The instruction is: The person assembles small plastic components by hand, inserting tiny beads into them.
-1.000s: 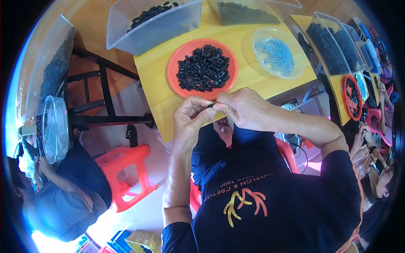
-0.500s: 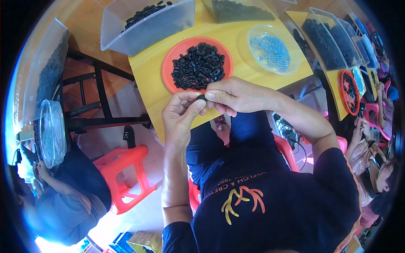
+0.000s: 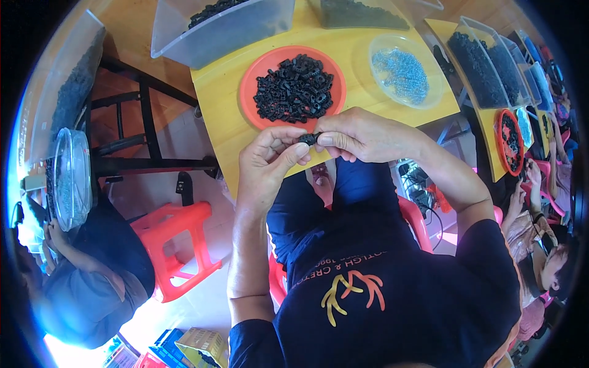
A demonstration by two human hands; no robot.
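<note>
Pinching one small black plastic part (image 3: 308, 138) between them, left hand (image 3: 270, 165) and right hand (image 3: 362, 135) meet just over the yellow desk (image 3: 224, 98) edge, near the round orange plate (image 3: 251, 92) — best kept steady, fingertips aligned.

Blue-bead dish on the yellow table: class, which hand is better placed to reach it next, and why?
Probably the right hand: the blue-bead dish lies on its side, just beyond it. The left hand sits farther off, and both pinch the small black part.
</note>
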